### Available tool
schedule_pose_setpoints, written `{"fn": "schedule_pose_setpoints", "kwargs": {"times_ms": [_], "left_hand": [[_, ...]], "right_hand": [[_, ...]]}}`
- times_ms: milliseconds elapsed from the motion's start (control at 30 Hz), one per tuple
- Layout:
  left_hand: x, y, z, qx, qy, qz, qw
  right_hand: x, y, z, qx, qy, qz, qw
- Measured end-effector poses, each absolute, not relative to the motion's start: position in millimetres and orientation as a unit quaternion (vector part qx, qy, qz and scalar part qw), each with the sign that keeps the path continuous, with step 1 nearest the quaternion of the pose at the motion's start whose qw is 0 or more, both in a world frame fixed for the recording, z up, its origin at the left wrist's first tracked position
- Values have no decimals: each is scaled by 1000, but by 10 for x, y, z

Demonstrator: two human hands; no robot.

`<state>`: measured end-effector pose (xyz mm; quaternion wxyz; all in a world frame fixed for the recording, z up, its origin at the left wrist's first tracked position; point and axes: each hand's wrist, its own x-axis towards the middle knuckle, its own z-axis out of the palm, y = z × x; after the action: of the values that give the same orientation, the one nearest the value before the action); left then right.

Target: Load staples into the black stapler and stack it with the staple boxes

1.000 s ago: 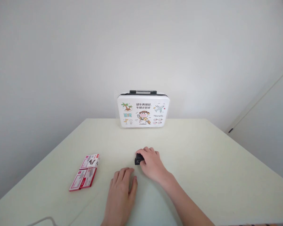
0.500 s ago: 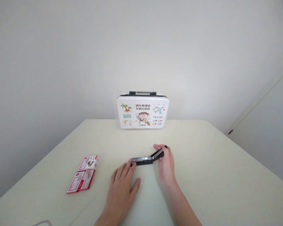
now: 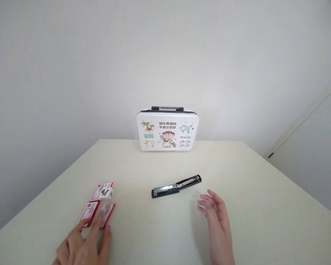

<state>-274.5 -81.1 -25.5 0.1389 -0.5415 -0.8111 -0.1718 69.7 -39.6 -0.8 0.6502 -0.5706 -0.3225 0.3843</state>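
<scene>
My left hand (image 3: pixel 82 243) is at the lower left with fingers spread. Its index fingertip rests on a small red-and-white box (image 3: pixel 108 215), which sits slightly askew, and the thumb is by its near edge. Another finger reaches a second red-and-white box (image 3: pixel 89 212), partly covered by the hand. Just beyond lies a third box (image 3: pixel 103 191) with a dark picture printed on it. A black stapler (image 3: pixel 177 186), opened out nearly flat, lies on the table with its metal inside showing. Right of and nearer than the stapler, my right hand (image 3: pixel 216 221) holds nothing, fingers loosely bent and apart.
A white case (image 3: pixel 168 132) with cartoon prints and a black handle stands upright at the back of the pale table (image 3: pixel 264 206). Behind it rises a plain wall (image 3: pixel 165 55).
Both hands have left the stapler, which now lies turned slightly on the table. My left hand moved left onto the boxes, and one box has shifted right. My right hand drew back rightward.
</scene>
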Motion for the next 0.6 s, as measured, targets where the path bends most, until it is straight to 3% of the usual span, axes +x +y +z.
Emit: {"fn": "schedule_pose_setpoints", "kwargs": {"times_ms": [233,400,600], "left_hand": [[-2127,-634,-255,-759,-596,-256,-53],[-1568,-393,-48,-764,-565,-269,-158],[-1458,-277,24,-774,-534,-276,-198]], "right_hand": [[432,-388,38,-521,-568,521,368],[531,-149,18,-540,-584,509,330],[695,-16,-57,-544,-579,524,308]]}}
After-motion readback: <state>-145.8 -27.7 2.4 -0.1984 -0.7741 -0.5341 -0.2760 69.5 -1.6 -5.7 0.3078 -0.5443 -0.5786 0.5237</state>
